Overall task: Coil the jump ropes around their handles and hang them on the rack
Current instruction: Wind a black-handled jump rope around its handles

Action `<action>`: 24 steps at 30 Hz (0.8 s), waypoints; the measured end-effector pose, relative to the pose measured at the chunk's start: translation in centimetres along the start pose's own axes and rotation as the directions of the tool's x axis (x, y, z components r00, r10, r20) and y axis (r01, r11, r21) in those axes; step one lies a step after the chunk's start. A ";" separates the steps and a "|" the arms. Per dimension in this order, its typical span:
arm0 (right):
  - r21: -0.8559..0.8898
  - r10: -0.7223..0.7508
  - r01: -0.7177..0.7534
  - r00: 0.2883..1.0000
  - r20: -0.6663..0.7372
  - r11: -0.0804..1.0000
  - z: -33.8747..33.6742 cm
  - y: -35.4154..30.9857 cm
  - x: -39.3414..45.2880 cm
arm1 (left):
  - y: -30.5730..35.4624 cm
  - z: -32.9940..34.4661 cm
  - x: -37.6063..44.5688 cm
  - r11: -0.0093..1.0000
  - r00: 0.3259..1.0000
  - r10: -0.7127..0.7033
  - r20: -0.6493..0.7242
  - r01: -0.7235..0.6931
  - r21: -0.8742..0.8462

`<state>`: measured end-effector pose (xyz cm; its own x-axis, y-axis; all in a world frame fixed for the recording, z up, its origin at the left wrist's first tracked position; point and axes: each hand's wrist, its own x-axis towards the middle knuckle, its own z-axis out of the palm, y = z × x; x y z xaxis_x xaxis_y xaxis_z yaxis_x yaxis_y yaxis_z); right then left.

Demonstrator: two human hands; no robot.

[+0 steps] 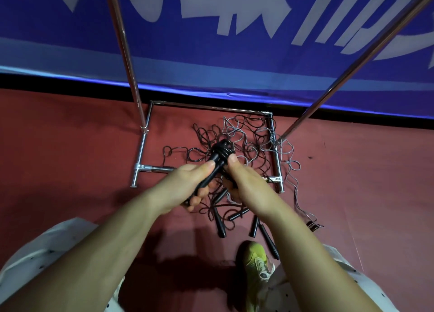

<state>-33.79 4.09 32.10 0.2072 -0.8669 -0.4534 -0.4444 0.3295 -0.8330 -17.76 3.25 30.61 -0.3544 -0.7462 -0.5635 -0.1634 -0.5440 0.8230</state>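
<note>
Left hand fingers are clamped around black handles. Right hand fingers are curled against the rope coil wound on the handle tops. Loose jump ropes lie tangled on the floor beyond the fingers, inside the rack base.

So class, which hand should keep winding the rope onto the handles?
Probably the right hand: it pinches the coil, while the left hand grips the handles.
</note>
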 end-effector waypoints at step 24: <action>0.516 -0.178 0.190 0.981 -0.074 0.835 -0.3 0.4 0.2 | 0.1 2.0 -0.8 0.718 0.853 0.052 0.519 0.329 -0.613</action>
<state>-34.22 3.92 31.76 0.2177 -0.9370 -0.2734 0.1180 0.3033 -0.9456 -19.34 4.60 31.27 -0.7884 -0.4660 -0.4016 0.3308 -0.8716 0.3619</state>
